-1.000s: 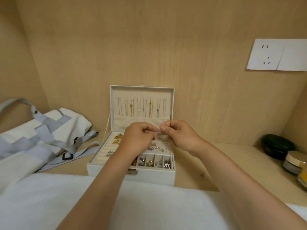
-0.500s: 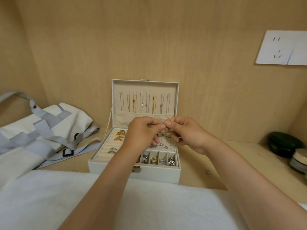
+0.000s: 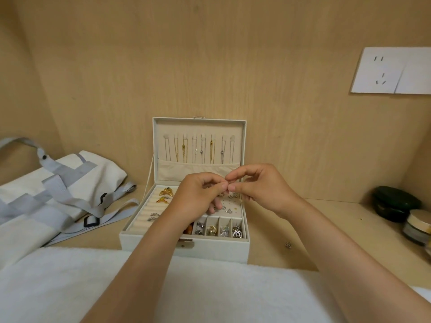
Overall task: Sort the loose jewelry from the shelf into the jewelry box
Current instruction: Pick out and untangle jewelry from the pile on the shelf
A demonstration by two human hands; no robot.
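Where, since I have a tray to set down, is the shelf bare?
The widest bare shelf lies right of the jewelry box, up to the dark green case and jar; only a small silver piece lies there. Left, straps of the tote bag leave a narrow strip. Over the box, the left hand and right hand pinch a tiny piece.

The shelf (image 3: 349, 215) is matt, pale wood-grain board. The jewelry box (image 3: 210, 250) has a matt off-white shell, soft cream cloth lining and a shiny metal clasp (image 3: 185, 243); its chains (image 3: 203, 150) glint gold and silver. The bag (image 3: 58, 183) is woven canvas, the towel (image 3: 221, 292) fluffy cloth, the dark green case (image 3: 394, 203) glossy.
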